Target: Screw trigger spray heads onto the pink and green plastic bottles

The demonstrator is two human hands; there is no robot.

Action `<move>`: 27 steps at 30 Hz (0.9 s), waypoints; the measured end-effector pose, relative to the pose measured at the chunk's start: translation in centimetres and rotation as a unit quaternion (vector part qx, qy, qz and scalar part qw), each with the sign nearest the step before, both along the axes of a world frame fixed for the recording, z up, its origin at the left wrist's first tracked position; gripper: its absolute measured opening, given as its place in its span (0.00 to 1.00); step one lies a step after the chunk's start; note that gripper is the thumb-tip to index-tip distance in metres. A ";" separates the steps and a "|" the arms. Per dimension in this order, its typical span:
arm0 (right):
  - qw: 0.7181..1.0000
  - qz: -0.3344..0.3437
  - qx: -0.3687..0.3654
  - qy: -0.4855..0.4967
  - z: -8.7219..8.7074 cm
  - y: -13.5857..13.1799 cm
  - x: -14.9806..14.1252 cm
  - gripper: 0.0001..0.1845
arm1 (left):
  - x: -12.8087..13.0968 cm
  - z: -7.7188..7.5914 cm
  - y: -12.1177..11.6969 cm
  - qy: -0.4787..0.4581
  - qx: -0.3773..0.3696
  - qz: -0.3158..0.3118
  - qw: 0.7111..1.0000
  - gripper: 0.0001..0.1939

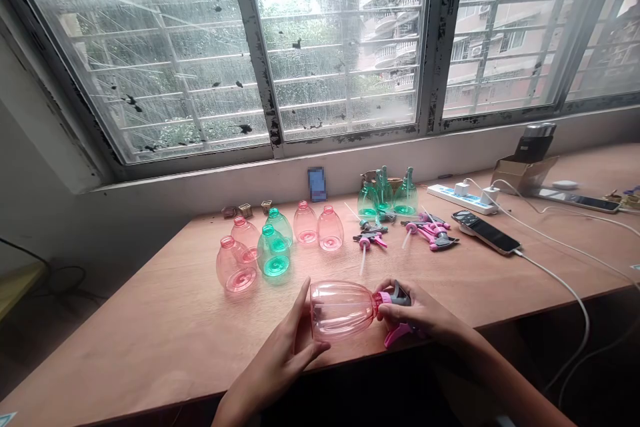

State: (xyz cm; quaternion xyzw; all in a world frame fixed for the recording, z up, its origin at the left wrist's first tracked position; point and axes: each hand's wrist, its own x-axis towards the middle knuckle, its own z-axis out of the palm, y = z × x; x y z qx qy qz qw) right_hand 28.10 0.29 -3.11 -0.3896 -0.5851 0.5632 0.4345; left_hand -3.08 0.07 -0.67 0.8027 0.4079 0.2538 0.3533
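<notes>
Fingers of the left hand (277,360) spread wide around a pink plastic spray bottle (340,310), supporting it on its side near the front edge of the wooden surface (150,347). Right hand (415,310) fingers curl narrowly around the grey-pink trigger head (397,297) at its neck. Spare bottles (273,253) and loose trigger heads (430,230) stand grouped toward the back edge, within reach.

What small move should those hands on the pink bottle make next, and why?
Probably a gentle twist: the right hand turns the grey-and-pink trigger sprayer head on the neck of the clear pink plastic bottle while the left hand steadies the body. The hands already grip those two parts, so checking the fit seems sensible.
</notes>
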 end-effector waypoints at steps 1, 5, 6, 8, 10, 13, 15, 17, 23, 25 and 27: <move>1.000 -0.001 0.000 -0.002 0.0 0.0 0.0 0.19 | 0.0 0.1 0.0 0.004 -0.002 0.002 1.000 0.48; 1.000 -0.006 -0.001 -0.004 0.1 0.0 0.1 0.19 | -0.1 0.3 0.1 0.033 -0.012 0.010 0.999 0.49; 1.000 -0.008 0.000 -0.004 0.1 0.0 0.0 0.20 | -0.1 0.3 0.1 0.038 -0.012 0.011 0.999 0.48; 1.000 -0.008 0.001 -0.001 0.1 0.0 0.0 0.19 | -0.1 0.3 0.1 0.038 -0.010 0.015 0.999 0.47; 1.000 -0.005 0.004 0.003 0.2 0.0 -0.1 0.19 | -0.1 0.3 0.1 0.028 -0.003 0.017 0.999 0.47; 1.000 0.001 0.010 0.009 0.2 0.0 -0.1 0.18 | 0.0 0.2 0.0 0.013 0.003 0.007 1.000 0.47; 1.000 0.001 0.010 0.014 0.2 0.0 -0.1 0.18 | 0.0 0.2 0.0 0.010 -0.003 0.003 1.000 0.47; 1.000 -0.002 0.005 0.017 0.2 0.0 -0.1 0.18 | 0.0 0.2 0.0 0.013 -0.013 0.002 1.000 0.50; 1.000 -0.008 0.004 0.012 0.5 -0.1 -0.2 0.19 | -0.1 0.2 0.1 0.034 -0.013 0.019 0.999 0.47; 1.000 -0.008 -0.001 0.018 0.4 -0.1 -0.2 0.19 | -0.1 0.1 0.1 0.032 -0.004 0.017 0.999 0.47; 1.000 -0.009 -0.006 0.025 0.2 0.0 -0.2 0.20 | -0.1 0.0 0.1 0.024 0.002 0.015 1.000 0.48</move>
